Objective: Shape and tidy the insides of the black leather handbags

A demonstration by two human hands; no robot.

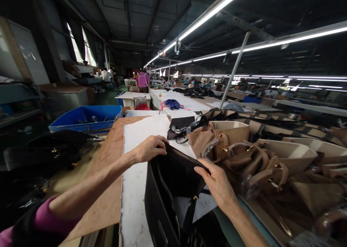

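Black bag (159, 203), both hands (151, 148) pinching its rim (187, 158), tan handbags (288, 153) crowded at right

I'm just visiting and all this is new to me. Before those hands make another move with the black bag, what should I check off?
1. Left hand has the black bag by its upper edge: ok, grip closed.
2. Right hand has the same edge farther along: ok, thumb and fingers close on it.
3. Bag's mouth is open: ok, the dark inside shows.
4. Inside holds nothing loose: cannot tell, too dark.
5. White surface is spotless: not ok, small dark marks show.
6. Brown bags are clear of the right arm: cannot tell, they crowd close on that side.
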